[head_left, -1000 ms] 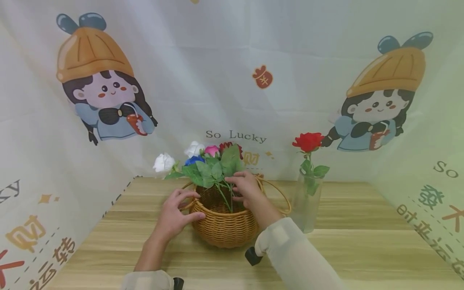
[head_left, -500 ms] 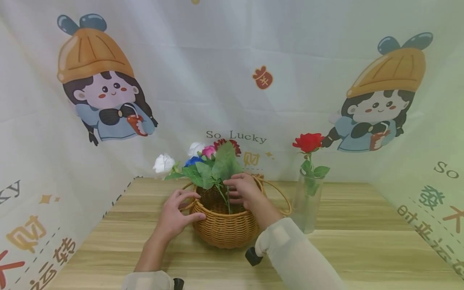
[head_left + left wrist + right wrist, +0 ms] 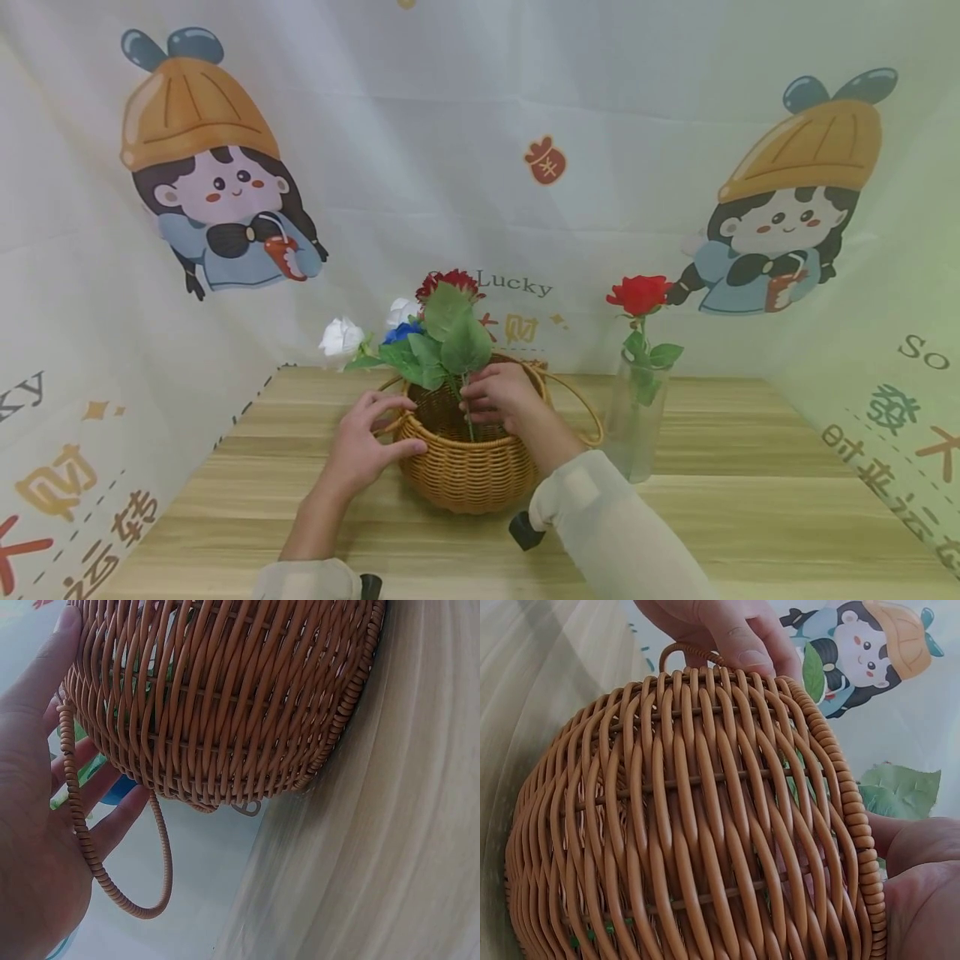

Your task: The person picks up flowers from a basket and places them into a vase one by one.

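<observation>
A round wicker basket point(image 3: 468, 475) stands on the table, several artificial flowers leaning out of its left and back. My left hand point(image 3: 367, 442) grips its left side, thumb at the front rim and fingers around the side by the looped handle point(image 3: 112, 892). Over the opening, my right hand point(image 3: 502, 396) pinches the green stem point(image 3: 471, 421) of a dark red flower point(image 3: 452, 287) with broad leaves point(image 3: 465, 342). Behind those leaves are a blue flower point(image 3: 402, 332), a white rose point(image 3: 341, 337) and another white bloom. In the right wrist view, the basket wall hides most of the stems.
Right of the basket stands a clear vase point(image 3: 633, 442) holding one red rose point(image 3: 639, 294). The basket's right handle point(image 3: 585, 408) sticks out toward it. A printed cloth point(image 3: 450, 192) hangs behind and beside the wooden table point(image 3: 750, 500).
The dark red flower has shifted left and slightly up, its leaves now covering the pink flower. My right fingers have closed in on the stem. My left hand has stayed at the basket.
</observation>
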